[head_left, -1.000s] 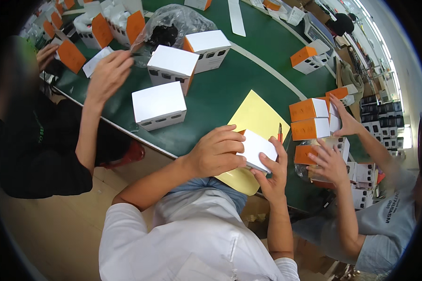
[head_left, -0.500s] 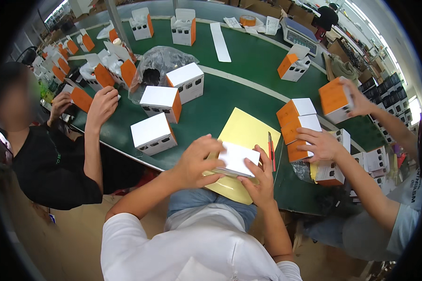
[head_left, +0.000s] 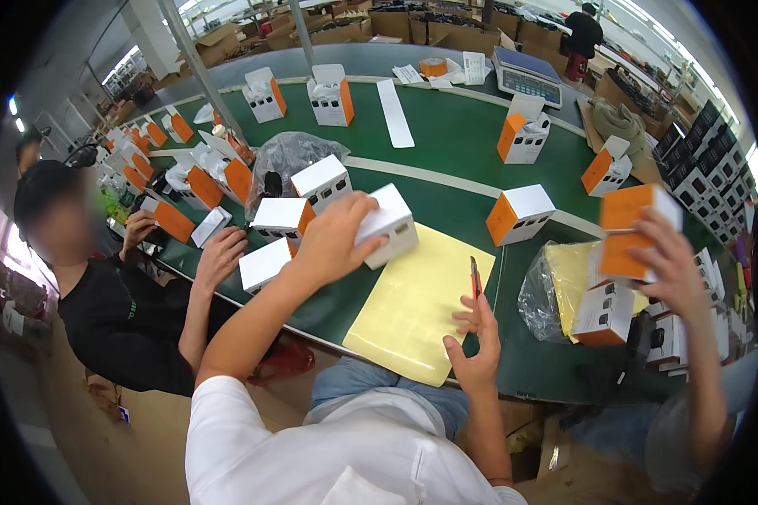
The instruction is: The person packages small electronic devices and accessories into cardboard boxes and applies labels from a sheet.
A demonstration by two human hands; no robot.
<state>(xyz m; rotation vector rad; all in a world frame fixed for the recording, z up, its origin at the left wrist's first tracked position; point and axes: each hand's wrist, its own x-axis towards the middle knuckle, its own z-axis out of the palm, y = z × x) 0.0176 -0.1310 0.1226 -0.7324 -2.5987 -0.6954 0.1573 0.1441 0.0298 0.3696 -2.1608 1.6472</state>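
My left hand [head_left: 338,234] grips a white printed carton [head_left: 391,231] by its top and near side, at the far left corner of a yellow sheet [head_left: 400,307]. Dark product pictures show on the carton's right end. My right hand [head_left: 477,338] is over the sheet's right edge with its fingers apart and nothing in them. Just beyond its fingertips lies a red utility knife [head_left: 476,282]. Left of the held carton, three more closed white cartons stand in a group, the nearest white carton [head_left: 265,263] partly behind my left forearm.
At right, a co-worker's hand [head_left: 667,257] carries orange-and-white cartons [head_left: 630,231]. A person at left handles a small white box [head_left: 211,226]. A closed carton [head_left: 520,214] stands right of the sheet. Clear plastic bags [head_left: 290,164], open cartons and a scale [head_left: 526,77] sit farther back.
My left hand has carried the carton left and away from me; my right hand has let go of it. The co-worker at right has lifted cartons off the table, leaving one standing.
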